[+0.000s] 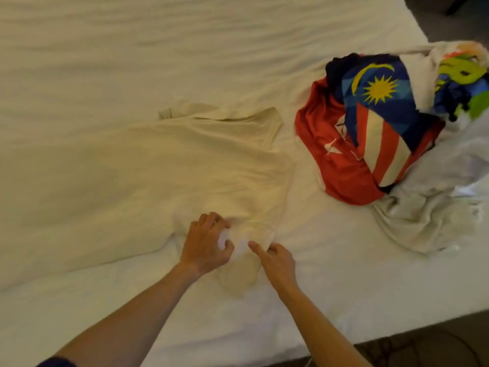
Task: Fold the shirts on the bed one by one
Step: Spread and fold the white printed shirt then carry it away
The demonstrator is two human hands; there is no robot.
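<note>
A cream shirt [185, 165] lies spread on the white bed [105, 49], its collar end toward the far side and a sleeve trailing toward the near edge. My left hand [206, 245] rests on the shirt's near part with fingers curled, pinching a fold of the cloth. Just to its right, my right hand [275, 260] pinches the shirt's near right edge, index finger stretched toward the left hand. A pile of unfolded shirts [370, 128] sits to the right: a red one under a blue one with a yellow star and red-white stripes.
White garments [428, 207] and a green-and-blue printed piece [460, 83] lie heaped at the bed's right side. The near edge of the bed [344, 337] runs along the bottom right, with dark floor beyond it.
</note>
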